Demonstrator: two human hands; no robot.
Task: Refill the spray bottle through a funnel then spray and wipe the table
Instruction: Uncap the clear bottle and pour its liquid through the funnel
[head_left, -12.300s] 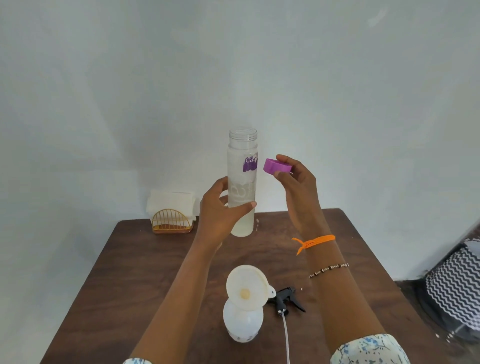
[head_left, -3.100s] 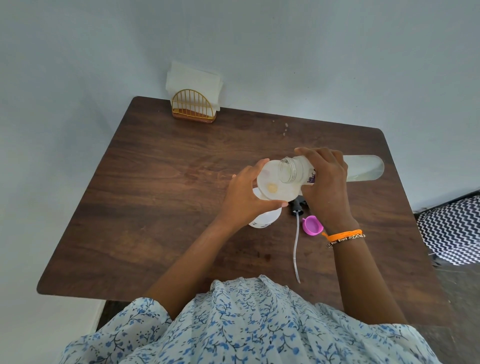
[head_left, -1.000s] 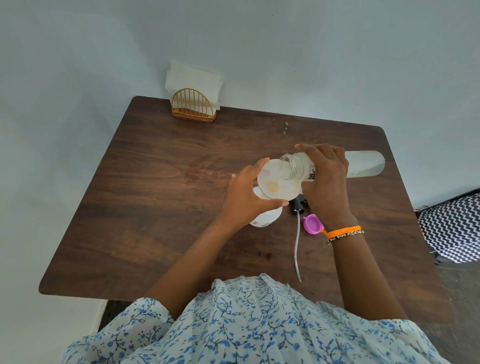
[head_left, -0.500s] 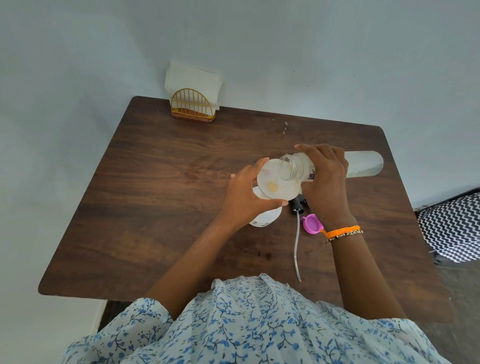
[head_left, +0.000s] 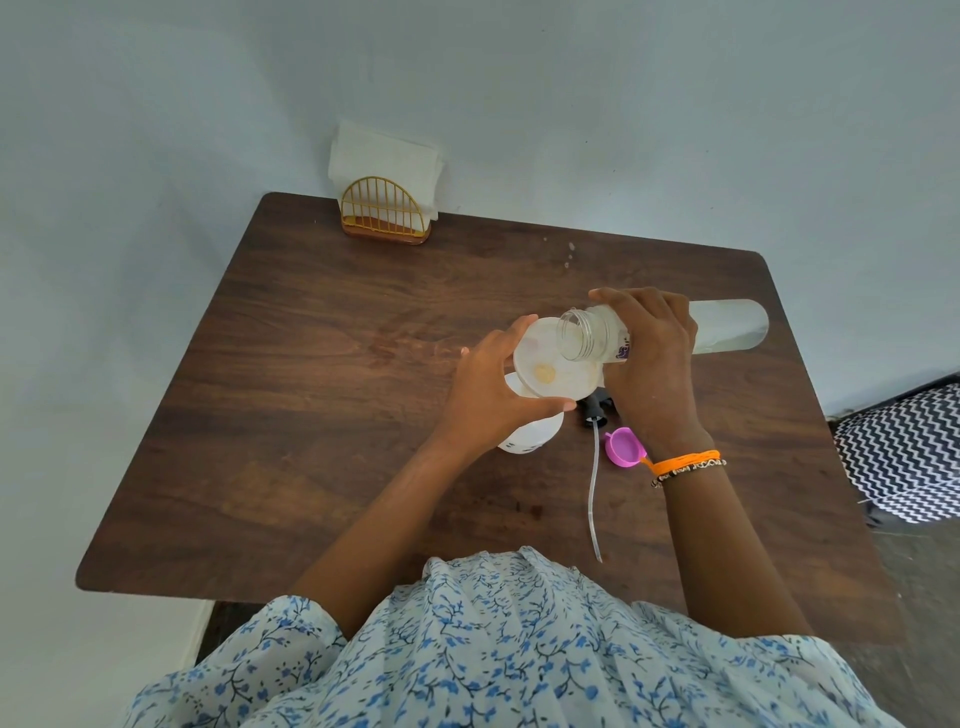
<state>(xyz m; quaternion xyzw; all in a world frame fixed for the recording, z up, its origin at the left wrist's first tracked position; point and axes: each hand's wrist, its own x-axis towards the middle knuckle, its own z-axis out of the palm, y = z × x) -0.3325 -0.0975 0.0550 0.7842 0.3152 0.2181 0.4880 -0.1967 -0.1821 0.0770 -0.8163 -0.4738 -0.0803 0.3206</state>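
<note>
We find the right hand (head_left: 652, 364) wrapped around the clear bottle (head_left: 727, 326), which lies nearly level with its open mouth over the rim of the funnel (head_left: 550, 371); the left hand (head_left: 485, 400) is closed around that funnel's edge, steadying it on the spray bottle (head_left: 530, 436) beneath its palm. The bottle mouth sits over the funnel's right margin, not its centre, so we judge that a further tilt could send liquid over the rim onto the worktop (head_left: 311, 364). The funnel appears held in place chiefly by the left hand; a slackened grip could let it tip off the spray bottle's neck. We cannot tell how full the spray bottle is, since the left hand and the funnel cover it, so overflow is a risk if pouring continues unchecked. The black trigger head (head_left: 595, 410) with its dip tube and the purple cap (head_left: 626, 448) lie just below the right wrist, where a lowered forearm could knock them away
</note>
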